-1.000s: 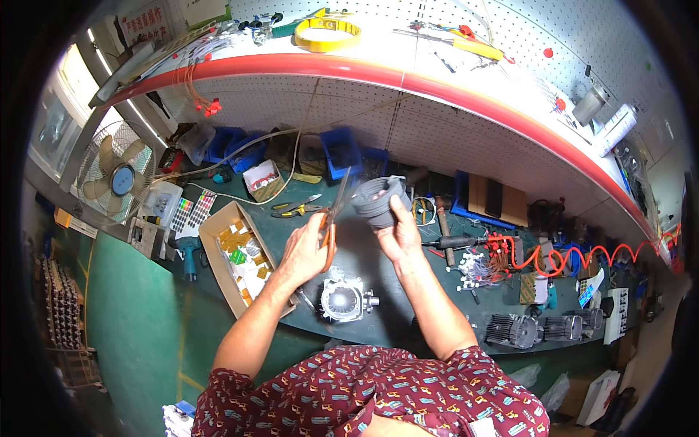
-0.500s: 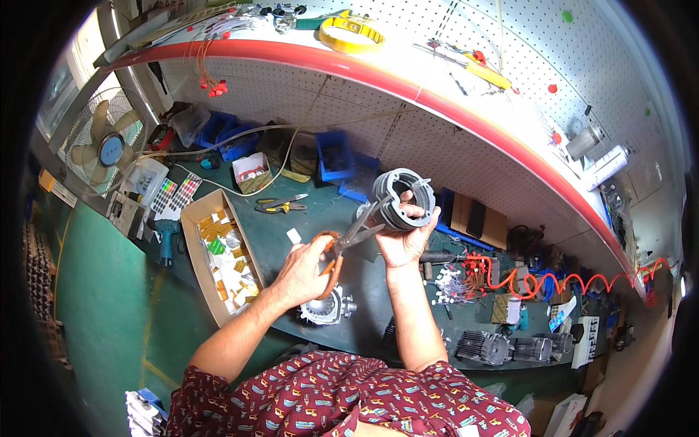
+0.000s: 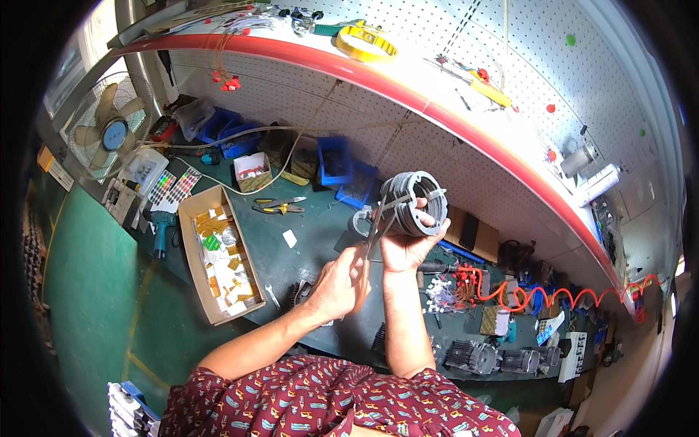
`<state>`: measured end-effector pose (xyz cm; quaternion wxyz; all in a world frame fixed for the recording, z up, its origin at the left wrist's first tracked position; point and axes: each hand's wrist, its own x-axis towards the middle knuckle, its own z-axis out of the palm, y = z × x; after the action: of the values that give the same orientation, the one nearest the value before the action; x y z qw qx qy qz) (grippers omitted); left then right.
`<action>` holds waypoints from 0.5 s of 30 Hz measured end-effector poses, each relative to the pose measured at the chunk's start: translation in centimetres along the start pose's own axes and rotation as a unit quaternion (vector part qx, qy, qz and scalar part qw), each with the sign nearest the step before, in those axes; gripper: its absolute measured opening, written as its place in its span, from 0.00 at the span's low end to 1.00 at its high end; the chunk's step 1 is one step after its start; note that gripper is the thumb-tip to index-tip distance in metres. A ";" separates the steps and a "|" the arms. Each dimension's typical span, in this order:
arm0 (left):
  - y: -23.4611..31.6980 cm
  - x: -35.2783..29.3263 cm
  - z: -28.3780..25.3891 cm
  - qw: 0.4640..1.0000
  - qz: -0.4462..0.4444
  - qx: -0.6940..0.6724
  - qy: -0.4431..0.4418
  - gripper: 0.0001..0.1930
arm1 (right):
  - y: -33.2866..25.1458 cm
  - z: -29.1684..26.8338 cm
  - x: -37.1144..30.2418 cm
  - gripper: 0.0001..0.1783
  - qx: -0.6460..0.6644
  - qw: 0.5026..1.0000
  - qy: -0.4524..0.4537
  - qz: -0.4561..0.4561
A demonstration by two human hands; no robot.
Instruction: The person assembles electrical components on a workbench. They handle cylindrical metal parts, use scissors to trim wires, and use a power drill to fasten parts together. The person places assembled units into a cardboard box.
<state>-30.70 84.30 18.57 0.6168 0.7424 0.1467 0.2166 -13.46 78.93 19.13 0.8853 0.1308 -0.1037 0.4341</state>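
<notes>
My right hand [image 3: 406, 249] holds up a grey ribbed cylindrical metal housing [image 3: 393, 193], its open end tilted toward me and some fingers inside the bore. In my left hand [image 3: 338, 284] is a pair of scissors [image 3: 374, 237] with orange handles. Its blades point upward against the left side of the housing; whether they touch it I cannot make out. Behind the blades a grey ring-shaped part [image 3: 356, 224] rests on the bench. A metal casting [image 3: 300, 291] lies mostly hidden under my left hand and forearm.
Left on the bench stands a cardboard box [image 3: 199, 288] of small parts. Pliers [image 3: 280, 209], a white tag [image 3: 290, 239] and a wrench [image 3: 272, 296] lie nearby. Blue bins [image 3: 334, 160] line the back; a coiled red hose [image 3: 553, 295] and finned housings [image 3: 470, 357] are at right.
The scissors have turned more upright, and their blades have come closer together beside the housing. My left hand has moved right and slightly down. My right hand still holds the housing.
</notes>
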 end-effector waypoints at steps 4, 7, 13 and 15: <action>-0.2 0.9 0.8 0.998 0.039 0.005 0.045 0.23 | 1.4 0.9 -0.5 0.29 0.004 1.000 -0.022 0.003; 1.5 0.6 0.3 0.998 0.042 0.029 0.030 0.24 | 0.6 0.3 -0.8 0.29 -0.004 1.000 -0.012 -0.001; 2.0 -2.0 -0.5 0.999 -0.013 0.023 -0.044 0.27 | -0.3 0.3 -1.0 0.30 -0.017 0.999 -0.034 0.019; 2.5 -2.2 -0.8 0.998 -0.007 0.034 -0.045 0.27 | -0.2 0.8 -1.0 0.35 -0.024 0.999 -0.035 0.017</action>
<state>-33.13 83.45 20.79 0.5991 0.7707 0.1312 0.1729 -13.99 77.79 19.57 0.8763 0.1229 -0.1473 0.4419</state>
